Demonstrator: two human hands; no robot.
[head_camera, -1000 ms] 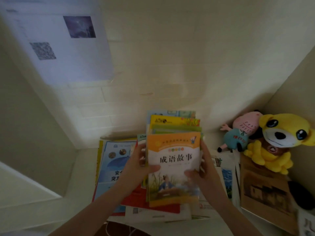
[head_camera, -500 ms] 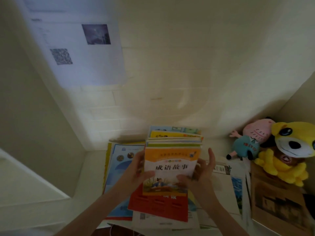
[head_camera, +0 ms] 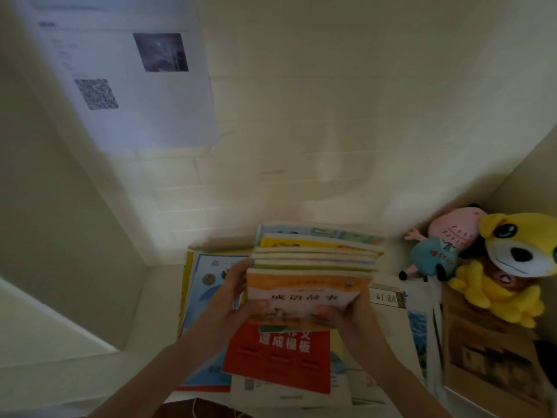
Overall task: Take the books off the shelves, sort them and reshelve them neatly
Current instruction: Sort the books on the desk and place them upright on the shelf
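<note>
Clutter rings both hands: under them lie flat books, with a red book (head_camera: pixel 280 357) directly beneath the wrists, a blue book (head_camera: pixel 205 285) out past the left hand (head_camera: pixel 235 297), and a white book (head_camera: pixel 401 315) with a blue strip out past the right hand (head_camera: pixel 352 315). Farther right of the right hand sits a brown-covered book (head_camera: pixel 494 357), and on its far end a yellow plush dog (head_camera: pixel 512 267) leans against a pink plush toy (head_camera: pixel 443 245), so 2 toys fill that corner. Beyond the hands rises the pale wall (head_camera: pixel 331 116), close behind the load; up and left of the left hand 1 white sheet (head_camera: pixel 126 86) hangs on it, bearing 1 dark picture and 1 code square. The 2 hands are clamped on 1 stack of books (head_camera: pixel 313 260), 1 at each side of its near end, thumbs pressed on the orange cover (head_camera: pixel 304 292) on top. The stack is held above the red book, between the hands and the wall. At least 5 book edges show in steps behind the orange cover; blur hides the exact count. The title line runs left to right, from 1 hand toward the other, and the stack's long axis runs away from the hands toward the wall.
</note>
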